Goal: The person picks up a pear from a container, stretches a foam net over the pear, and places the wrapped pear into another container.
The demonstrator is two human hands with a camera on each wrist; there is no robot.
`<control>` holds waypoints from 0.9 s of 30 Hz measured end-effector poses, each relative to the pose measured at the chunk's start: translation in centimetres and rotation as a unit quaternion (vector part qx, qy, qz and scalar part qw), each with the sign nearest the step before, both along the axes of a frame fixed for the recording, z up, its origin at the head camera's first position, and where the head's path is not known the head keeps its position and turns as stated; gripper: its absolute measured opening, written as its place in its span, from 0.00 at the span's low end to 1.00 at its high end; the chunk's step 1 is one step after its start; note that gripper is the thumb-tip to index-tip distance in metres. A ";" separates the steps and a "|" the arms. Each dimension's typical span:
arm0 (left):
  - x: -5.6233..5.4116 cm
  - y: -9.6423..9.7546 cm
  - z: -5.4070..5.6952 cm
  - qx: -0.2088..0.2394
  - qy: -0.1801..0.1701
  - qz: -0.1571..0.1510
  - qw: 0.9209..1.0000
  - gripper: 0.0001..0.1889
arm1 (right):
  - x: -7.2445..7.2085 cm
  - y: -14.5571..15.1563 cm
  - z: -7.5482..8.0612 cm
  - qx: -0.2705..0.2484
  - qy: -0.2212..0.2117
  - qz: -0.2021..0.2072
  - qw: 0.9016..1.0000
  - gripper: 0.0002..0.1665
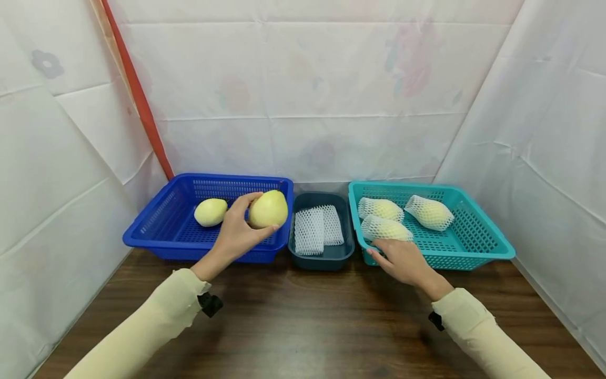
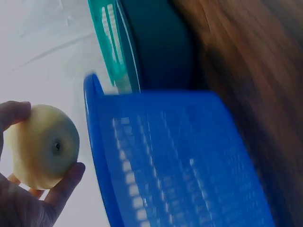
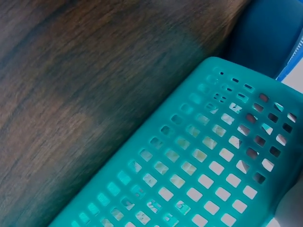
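1. Left of frame: blue basket (image 1: pixel 165 245), one pear (image 1: pixel 210 212); left hand (image 1: pixel 236 227) grasping second pear (image 1: pixel 268 209) over its right end. Calyx (image 2: pixel 57 146) shows only from left wrist.
2. Centre: dark bin (image 1: pixel 322 263), two foam nets (image 1: pixel 310 231).
3. Right: right hand (image 1: pixel 403 259) at teal basket (image 1: pixel 473 256), finger state can't tell; three netted pears (image 1: pixel 430 212).

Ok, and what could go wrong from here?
The unwrapped fruit pinched in the left hand could slip and strike the nearby blue basket. The foam sleeves lie close together in the dark bin, so two might come up at once. In the teal basket, the right hand is close to the nearest wrapped fruit and might nudge it against its neighbour.
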State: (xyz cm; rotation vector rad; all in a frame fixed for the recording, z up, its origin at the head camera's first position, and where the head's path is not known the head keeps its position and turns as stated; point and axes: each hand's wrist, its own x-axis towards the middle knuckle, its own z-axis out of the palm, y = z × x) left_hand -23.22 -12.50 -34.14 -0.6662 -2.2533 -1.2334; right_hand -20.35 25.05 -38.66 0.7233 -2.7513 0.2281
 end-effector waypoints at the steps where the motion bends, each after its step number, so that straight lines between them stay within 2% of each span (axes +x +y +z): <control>1: 0.1 0.5 -0.1 0.005 0.000 -0.005 1.000 0.38 | 0.0 0.0 0.0 0.001 -0.003 -0.001 1.000 0.14; 6: 0.4 2.4 -0.9 0.032 0.011 -0.031 0.999 0.38 | -0.1 0.0 0.1 -0.017 -0.031 -0.009 0.999 0.18; 11: 0.8 4.0 -1.6 0.054 0.013 -0.057 0.997 0.37 | -0.1 -1.3 0.6 -0.101 -0.017 -0.019 0.995 0.21; 14: 1.1 4.8 -1.9 0.067 0.005 -0.075 0.995 0.37 | 0.0 -3.1 1.2 -0.166 -0.016 0.005 0.986 0.23; 17: 1.5 5.6 -2.3 0.075 -0.005 -0.099 0.992 0.37 | 0.2 -5.4 2.1 -0.241 -0.061 0.048 0.967 0.26; 22: 2.2 6.7 -2.6 0.087 -0.015 -0.144 0.986 0.38 | 0.5 -8.7 3.4 -0.351 -0.156 0.104 0.917 0.35; 25: 3.2 7.2 -1.9 0.090 -0.009 -0.164 0.982 0.37 | 0.6 -9.8 3.8 -0.390 -0.193 0.114 0.893 0.37; 27: 4.1 7.4 -1.1 0.091 -0.008 -0.172 0.981 0.36 | 0.7 -10.2 4.0 -0.409 -0.204 0.119 0.882 0.36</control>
